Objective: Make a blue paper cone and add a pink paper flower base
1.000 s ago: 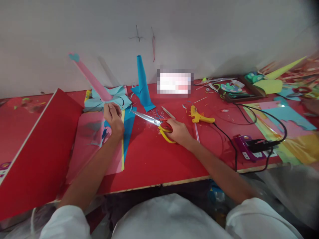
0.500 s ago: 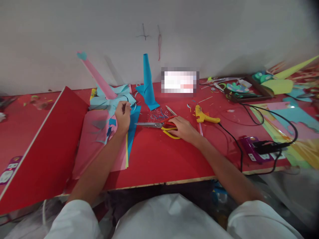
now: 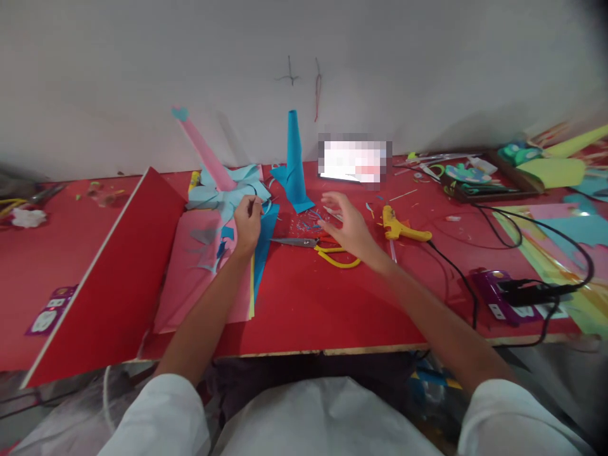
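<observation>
My left hand [image 3: 248, 223] is closed in a pinch above the paper stack. A thin curled strip shows at its fingertips, but what lies between them is too small to make out. My right hand [image 3: 350, 223] has its fingers apart and holds nothing. Just below it, the scissors [image 3: 308, 243] with red and yellow handles lie on the table, blades pointing left. Behind the hands stands a blue paper cone [image 3: 295, 164] with flared tabs. Left of it, a pink paper cone [image 3: 209, 152] leans from light blue paper pieces [image 3: 209, 196].
A yellow glue gun [image 3: 401, 229] with a black cord lies to the right. Beyond are a purple power strip [image 3: 498, 297], a dark tray [image 3: 532, 183] and coloured sheets [image 3: 565, 221]. A red board [image 3: 114, 272] slants up at left. A lit, blurred screen [image 3: 354, 158] leans on the wall.
My right hand has let go of the scissors and lifted off them, fingers spreading. My left hand keeps its pinch. The whole view has shifted slightly.
</observation>
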The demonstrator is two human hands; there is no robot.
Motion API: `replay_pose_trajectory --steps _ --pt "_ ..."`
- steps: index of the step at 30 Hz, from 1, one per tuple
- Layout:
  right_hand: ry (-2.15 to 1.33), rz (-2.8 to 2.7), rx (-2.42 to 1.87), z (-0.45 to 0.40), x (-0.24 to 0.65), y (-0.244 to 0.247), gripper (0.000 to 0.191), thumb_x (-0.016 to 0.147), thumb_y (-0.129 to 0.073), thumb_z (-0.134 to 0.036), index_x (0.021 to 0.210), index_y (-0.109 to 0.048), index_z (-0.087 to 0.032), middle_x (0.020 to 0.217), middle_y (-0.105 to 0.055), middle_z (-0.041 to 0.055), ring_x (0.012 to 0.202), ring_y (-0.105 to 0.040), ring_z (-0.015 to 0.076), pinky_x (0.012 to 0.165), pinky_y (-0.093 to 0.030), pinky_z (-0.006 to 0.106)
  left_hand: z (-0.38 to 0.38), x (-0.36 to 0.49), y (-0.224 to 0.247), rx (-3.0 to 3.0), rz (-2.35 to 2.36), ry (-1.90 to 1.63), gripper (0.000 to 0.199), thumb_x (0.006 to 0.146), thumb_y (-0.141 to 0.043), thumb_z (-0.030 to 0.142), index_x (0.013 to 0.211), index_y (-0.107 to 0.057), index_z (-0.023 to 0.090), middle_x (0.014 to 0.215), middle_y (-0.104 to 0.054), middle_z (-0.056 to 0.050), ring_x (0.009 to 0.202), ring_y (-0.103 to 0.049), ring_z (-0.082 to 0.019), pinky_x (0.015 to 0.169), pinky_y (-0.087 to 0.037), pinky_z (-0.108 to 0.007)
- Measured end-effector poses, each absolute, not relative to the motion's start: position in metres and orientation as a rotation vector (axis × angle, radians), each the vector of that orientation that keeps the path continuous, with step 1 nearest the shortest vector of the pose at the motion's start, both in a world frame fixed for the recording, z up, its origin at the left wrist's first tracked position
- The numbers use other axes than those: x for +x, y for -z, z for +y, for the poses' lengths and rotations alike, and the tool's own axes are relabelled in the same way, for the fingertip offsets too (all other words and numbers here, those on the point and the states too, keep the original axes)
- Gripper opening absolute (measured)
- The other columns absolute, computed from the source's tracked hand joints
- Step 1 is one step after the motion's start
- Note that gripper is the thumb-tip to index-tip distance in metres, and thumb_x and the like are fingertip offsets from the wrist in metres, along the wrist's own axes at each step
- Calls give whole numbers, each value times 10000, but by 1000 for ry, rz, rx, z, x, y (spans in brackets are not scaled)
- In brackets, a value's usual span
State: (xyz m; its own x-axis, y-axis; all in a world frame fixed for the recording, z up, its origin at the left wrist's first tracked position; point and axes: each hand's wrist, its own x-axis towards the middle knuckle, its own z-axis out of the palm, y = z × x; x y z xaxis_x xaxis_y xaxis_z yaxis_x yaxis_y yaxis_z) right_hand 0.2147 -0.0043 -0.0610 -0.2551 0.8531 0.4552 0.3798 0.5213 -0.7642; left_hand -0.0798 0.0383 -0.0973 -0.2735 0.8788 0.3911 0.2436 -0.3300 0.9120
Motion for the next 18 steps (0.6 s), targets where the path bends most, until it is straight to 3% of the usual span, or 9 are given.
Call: replay_pose_trajectory --steps 6,8,11,15,18 --pt "-625 -1836 -980 107 158 73 1123 859 -821 -708 1748 -278 -290 1781 -419 178 1685 -340 443 1359 -306 712 43 -81 102 1503 1358 -1704 330 1008 -707 497 853 -644 212 653 -532 28 600 -474 -129 600 -370 -275" --pt "-711 -1805 -990 133 139 78 1194 830 -858 -685 1769 -237 -286 1749 -460 184 1649 -399 440 1341 -342 716 43 -81 103 1485 1324 -1675 381 987 -725 565 852 -655 216 631 -525 32 580 -464 -128 577 -362 -269" --pt "-929 -1688 -991 148 121 77 1141 832 -867 -662 1742 -298 -277 1623 -602 181 1477 -603 407 1264 -479 693 42 -80 102 1456 1269 -1639 460 952 -742 659 861 -672 214 626 -531 32 553 -450 -119 540 -339 -256" --pt "-1069 -1549 -841 115 124 63 978 854 -838 -702 1662 -428 -335 1590 -641 130 1465 -614 390 1235 -536 656 41 -81 99 1396 1213 -1623 540 895 -771 741 867 -668 212 610 -497 42 525 -417 -105 494 -300 -243" --pt "-1360 -1381 -773 61 136 55 923 829 -859 -738 1584 -487 -359 1485 -712 108 1379 -682 394 1131 -627 641 40 -80 96 1329 1154 -1610 561 866 -789 760 866 -654 215 606 -476 52 505 -379 -92 470 -269 -232"
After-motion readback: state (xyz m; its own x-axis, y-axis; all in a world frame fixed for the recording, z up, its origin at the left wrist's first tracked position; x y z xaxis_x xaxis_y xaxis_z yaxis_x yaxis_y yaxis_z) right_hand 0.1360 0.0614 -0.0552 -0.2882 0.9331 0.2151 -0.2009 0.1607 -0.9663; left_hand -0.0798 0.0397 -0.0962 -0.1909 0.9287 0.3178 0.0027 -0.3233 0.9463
